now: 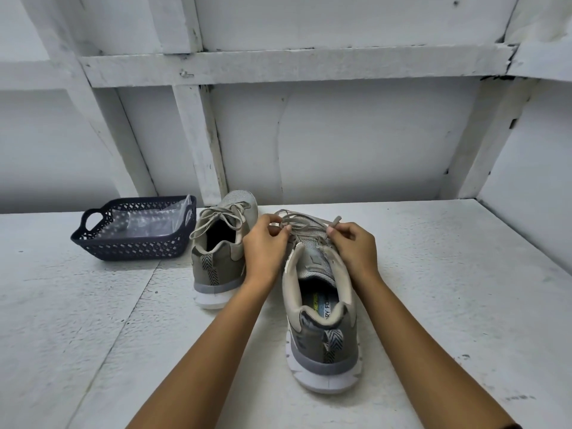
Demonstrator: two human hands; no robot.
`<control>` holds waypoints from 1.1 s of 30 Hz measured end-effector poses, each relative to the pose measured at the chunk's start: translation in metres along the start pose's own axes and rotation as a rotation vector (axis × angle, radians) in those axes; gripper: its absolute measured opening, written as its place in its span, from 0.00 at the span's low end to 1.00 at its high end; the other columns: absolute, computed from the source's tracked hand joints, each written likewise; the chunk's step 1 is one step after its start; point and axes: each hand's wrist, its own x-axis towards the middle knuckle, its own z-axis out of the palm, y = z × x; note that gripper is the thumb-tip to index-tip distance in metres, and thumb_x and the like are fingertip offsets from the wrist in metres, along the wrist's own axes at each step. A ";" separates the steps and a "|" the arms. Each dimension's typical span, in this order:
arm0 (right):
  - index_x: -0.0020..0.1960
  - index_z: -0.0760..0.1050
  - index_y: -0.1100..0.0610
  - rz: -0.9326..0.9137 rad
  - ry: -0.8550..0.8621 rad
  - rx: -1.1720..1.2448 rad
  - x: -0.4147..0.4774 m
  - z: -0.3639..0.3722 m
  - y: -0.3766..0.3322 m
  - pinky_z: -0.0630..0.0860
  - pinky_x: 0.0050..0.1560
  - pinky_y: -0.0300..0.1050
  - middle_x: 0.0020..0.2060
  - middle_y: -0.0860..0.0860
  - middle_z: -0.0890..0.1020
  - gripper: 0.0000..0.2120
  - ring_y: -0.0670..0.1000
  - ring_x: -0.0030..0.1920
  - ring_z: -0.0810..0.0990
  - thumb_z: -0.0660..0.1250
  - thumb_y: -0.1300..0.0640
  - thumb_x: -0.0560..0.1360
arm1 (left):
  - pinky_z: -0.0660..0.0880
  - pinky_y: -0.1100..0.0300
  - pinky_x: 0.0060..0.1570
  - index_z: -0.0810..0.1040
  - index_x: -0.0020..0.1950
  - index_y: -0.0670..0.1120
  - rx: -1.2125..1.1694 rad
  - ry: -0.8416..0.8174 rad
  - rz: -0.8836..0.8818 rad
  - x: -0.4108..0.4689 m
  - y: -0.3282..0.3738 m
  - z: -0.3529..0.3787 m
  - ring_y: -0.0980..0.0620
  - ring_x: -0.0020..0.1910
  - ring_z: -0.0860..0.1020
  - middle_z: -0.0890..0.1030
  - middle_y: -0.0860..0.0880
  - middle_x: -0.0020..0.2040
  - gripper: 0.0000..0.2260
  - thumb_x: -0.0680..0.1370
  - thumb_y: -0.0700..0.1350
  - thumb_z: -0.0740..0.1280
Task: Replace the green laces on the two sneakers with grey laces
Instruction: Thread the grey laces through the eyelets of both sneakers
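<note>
The nearer sneaker (322,320) is stood on the counter (448,289) with its heel turned toward the wearer of the camera, so that the eyelet rows are reached from behind, over the open collar. Its lace (297,222) is worked at the top of the tongue: a strand is pinched between thumb and forefinger of the left hand (266,246), and a looped end is gripped in the curled fingers of the right hand (356,249). The two strands are drawn apart and slightly upward, which is judged to be either the loosening of a bow or the tying of one; which cannot be told. The lace is seen as a dull grey-beige, and whether it is the green or the grey one cannot be settled from its colour. The second sneaker (219,243) is set just beside, to the left and farther back, heel likewise toward the camera, fully laced with a loose bow; it is gripped by neither hand. A dark latticed basket (130,247) is placed farther left, near that shoe, and a clear plastic bag (145,221) is kept in it, presumably for laces.
</note>
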 end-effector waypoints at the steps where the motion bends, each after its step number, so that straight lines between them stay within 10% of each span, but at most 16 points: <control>1: 0.43 0.79 0.58 -0.003 0.005 0.007 0.000 0.000 0.000 0.72 0.45 0.39 0.38 0.51 0.81 0.01 0.47 0.41 0.78 0.70 0.60 0.73 | 0.74 0.61 0.40 0.78 0.51 0.44 0.005 0.000 -0.001 0.001 0.000 0.000 0.55 0.36 0.78 0.80 0.50 0.38 0.05 0.76 0.41 0.69; 21: 0.43 0.79 0.58 -0.008 0.014 0.073 -0.001 0.000 0.011 0.75 0.49 0.44 0.39 0.54 0.82 0.01 0.49 0.42 0.80 0.70 0.61 0.73 | 0.69 0.63 0.40 0.72 0.58 0.44 0.134 -0.096 0.081 0.005 0.002 -0.003 0.52 0.39 0.76 0.78 0.50 0.37 0.12 0.76 0.39 0.68; 33: 0.38 0.77 0.52 -0.031 0.035 0.062 -0.001 0.002 0.007 0.76 0.47 0.42 0.36 0.52 0.82 0.06 0.48 0.39 0.80 0.71 0.61 0.72 | 0.73 0.61 0.45 0.80 0.42 0.42 0.093 -0.052 0.020 0.004 -0.003 0.001 0.53 0.41 0.78 0.81 0.48 0.39 0.02 0.74 0.40 0.70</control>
